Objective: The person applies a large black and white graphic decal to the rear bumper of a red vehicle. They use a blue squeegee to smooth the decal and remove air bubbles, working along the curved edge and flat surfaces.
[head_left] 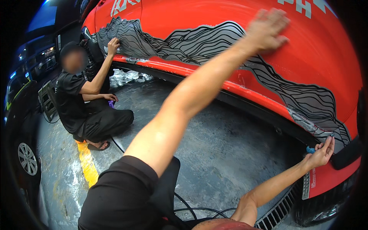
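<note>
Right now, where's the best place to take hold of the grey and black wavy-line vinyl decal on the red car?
Probably the loose lower tip of the grey and black vinyl decal, where the right hand pinches it beside a small blue tool. Come from below: elsewhere the film lies flat on the red car panel, under the left hand.

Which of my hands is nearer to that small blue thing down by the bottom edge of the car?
Right. Your right hand has its fingers at the small blue thing, low on the red car. Your left hand lies flat far up the panel.

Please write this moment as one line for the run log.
left hand: flat on red car body | right hand: pinching small blue tool at black line-pattern decal edge | co-worker: crouched, touching decal
</note>
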Motion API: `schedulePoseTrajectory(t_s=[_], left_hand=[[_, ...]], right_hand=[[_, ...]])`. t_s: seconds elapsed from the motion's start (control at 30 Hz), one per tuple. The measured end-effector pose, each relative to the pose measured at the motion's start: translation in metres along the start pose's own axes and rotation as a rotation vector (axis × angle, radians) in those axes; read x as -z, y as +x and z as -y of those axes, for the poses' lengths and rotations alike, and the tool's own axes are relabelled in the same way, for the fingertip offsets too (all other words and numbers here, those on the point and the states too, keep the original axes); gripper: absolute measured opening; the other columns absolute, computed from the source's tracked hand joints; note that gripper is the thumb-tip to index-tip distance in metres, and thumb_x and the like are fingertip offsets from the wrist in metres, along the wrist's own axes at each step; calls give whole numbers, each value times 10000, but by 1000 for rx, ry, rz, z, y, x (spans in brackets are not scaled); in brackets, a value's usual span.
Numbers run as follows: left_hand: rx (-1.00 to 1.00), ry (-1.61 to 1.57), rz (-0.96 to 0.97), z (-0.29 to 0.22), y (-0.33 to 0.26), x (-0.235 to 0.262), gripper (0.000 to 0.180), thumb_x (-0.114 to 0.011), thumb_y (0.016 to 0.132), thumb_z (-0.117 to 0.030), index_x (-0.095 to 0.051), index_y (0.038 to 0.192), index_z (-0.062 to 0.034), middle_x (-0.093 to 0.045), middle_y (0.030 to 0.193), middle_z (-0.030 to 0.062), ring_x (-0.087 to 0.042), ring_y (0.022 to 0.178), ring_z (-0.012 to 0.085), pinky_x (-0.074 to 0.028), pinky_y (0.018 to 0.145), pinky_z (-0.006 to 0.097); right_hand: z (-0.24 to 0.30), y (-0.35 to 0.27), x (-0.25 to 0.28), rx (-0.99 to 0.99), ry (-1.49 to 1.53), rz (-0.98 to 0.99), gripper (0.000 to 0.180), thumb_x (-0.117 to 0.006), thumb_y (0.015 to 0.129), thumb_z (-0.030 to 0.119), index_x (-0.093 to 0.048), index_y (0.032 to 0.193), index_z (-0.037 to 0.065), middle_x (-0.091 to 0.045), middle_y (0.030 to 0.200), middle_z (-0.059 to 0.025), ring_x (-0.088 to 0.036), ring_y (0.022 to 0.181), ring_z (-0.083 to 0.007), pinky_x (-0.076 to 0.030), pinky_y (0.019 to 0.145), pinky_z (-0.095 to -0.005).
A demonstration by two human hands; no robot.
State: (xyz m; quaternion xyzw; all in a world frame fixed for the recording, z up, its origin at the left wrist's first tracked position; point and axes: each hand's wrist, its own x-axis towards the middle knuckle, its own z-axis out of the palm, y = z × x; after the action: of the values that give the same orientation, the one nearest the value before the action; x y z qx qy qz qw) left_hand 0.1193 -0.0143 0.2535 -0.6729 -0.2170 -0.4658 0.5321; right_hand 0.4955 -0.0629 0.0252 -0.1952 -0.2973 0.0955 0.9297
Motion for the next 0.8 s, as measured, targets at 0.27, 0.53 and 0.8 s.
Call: schedulePoseTrajectory(t_s=[0.27, 0.53, 0.8], left_hand=[[392, 220, 76, 217, -170, 164, 776, -399, 1131, -527, -238, 1710, -35, -204, 1791, 189, -163, 1665, 354, -122, 1337, 540], [965, 307, -28, 277, -137, 177, 969, -303, 1110, -657, -152, 1673, 117, -69, 1789, 284, -12, 1672, 412, -18, 1344, 524], [78, 55, 41, 19, 31, 8, 884, -562, 1026, -549, -349, 1646, 44, -235, 1760, 268, -161, 1660, 393, -134, 1342, 551]], right_hand=[[-28, 10, 9, -37, 4, 18, 310, -793, 1009, 129, -709, 1261, -31, -707, 987, -25, -443, 630, -24, -323, 500, -203], [-21, -2, 4, -89, 3, -2, 298, -795, 1010, 149, -722, 1240, -26, -708, 984, -20, -414, 612, -13, -313, 495, -197], [-23, -5, -8, 6, -49, 42, 278, -794, 1015, 161, -737, 1234, 0, -712, 1058, -24, -406, 606, -11, -288, 482, -192]])
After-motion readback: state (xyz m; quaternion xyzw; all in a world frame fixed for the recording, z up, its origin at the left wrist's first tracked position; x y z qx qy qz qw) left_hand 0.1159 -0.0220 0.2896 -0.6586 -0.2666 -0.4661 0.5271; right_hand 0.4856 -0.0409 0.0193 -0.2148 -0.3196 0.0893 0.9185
